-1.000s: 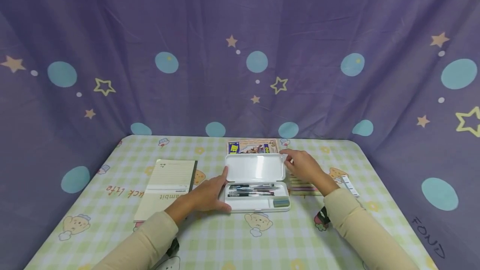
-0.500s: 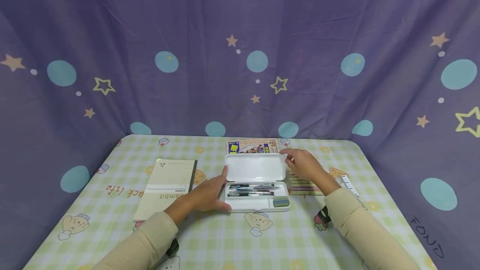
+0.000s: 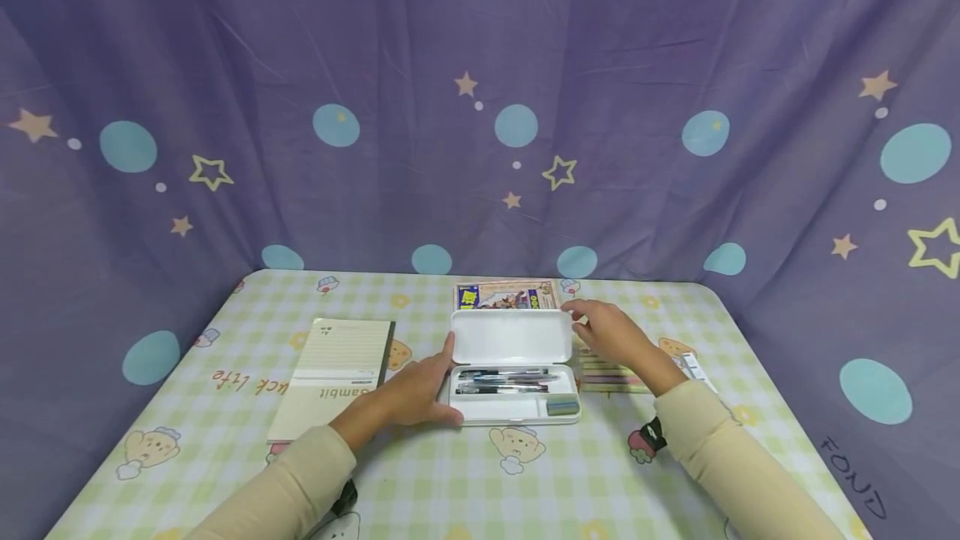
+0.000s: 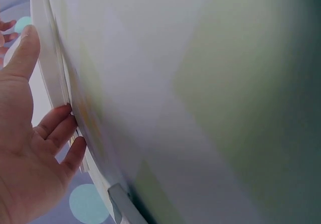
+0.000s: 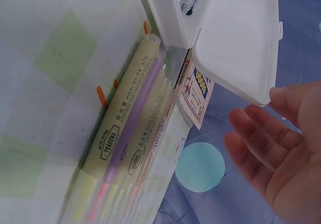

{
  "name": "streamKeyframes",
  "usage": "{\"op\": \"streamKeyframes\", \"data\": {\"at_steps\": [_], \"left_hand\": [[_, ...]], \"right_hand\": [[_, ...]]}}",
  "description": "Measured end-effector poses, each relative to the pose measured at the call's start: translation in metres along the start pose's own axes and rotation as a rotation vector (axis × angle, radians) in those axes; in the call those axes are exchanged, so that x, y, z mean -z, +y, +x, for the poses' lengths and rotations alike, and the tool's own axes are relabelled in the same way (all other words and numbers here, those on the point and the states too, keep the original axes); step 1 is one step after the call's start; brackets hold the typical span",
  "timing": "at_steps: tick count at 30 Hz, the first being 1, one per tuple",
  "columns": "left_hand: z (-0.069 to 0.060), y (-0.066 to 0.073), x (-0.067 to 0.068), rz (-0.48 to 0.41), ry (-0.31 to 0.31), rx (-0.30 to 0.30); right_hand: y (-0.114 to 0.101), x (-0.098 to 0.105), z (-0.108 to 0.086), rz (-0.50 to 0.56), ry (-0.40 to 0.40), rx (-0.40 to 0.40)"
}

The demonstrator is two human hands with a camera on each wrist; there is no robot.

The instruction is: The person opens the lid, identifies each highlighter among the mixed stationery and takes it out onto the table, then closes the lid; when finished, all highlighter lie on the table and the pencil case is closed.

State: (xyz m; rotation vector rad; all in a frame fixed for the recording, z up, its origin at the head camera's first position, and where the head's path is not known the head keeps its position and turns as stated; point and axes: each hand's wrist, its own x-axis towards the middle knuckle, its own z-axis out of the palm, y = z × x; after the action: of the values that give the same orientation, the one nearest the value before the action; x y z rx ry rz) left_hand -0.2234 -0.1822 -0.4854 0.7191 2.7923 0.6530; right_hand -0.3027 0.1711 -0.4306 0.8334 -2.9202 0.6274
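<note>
A white pencil case (image 3: 495, 411) lies unfolded near the table's middle, its lid (image 3: 512, 338) tilted back. Several pens (image 3: 504, 382) lie in it, and a small grey-green block (image 3: 562, 404) fills its right front corner. My left hand (image 3: 412, 392) rests along the case's left end with thumb and fingers spread; in the left wrist view its thumb touches the white side. At the lid's far right corner, my right hand (image 3: 609, 332) pinches the edge between thumb and index finger. Below that hand lies a row of highlighters (image 5: 125, 118), partly hidden by the right forearm in the head view.
A lined notebook or pad (image 3: 330, 373) lies at left, near the left forearm. Behind the lid a printed booklet (image 3: 506, 294) is partly covered. A pale, ruler-like strip (image 3: 697, 372) lies beyond the right wrist. A purple curtain (image 3: 480, 40) borders the checked tablecloth (image 3: 480, 490).
The lid's far edge sits very slightly lower, with my right hand still at its corner. My left hand stays in place at the left end.
</note>
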Motion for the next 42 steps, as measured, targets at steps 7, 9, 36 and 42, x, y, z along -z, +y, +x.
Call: {"op": "streamKeyframes", "data": {"at_steps": [7,9,36,42], "left_hand": [[-0.002,0.002,-0.001,0.014,-0.006,0.014],[-0.003,0.003,-0.001,0.012,-0.004,0.012],[-0.002,0.000,-0.002,0.009,0.040,0.015],[-0.003,0.002,0.002,0.028,0.018,-0.028]], "right_hand": [[0.002,0.001,-0.002,0.009,-0.016,0.004],[0.002,0.002,-0.004,0.014,-0.017,0.007],[-0.006,0.009,-0.051,0.155,-0.050,0.122],[-0.009,-0.007,-0.067,0.091,-0.133,0.220]]}}
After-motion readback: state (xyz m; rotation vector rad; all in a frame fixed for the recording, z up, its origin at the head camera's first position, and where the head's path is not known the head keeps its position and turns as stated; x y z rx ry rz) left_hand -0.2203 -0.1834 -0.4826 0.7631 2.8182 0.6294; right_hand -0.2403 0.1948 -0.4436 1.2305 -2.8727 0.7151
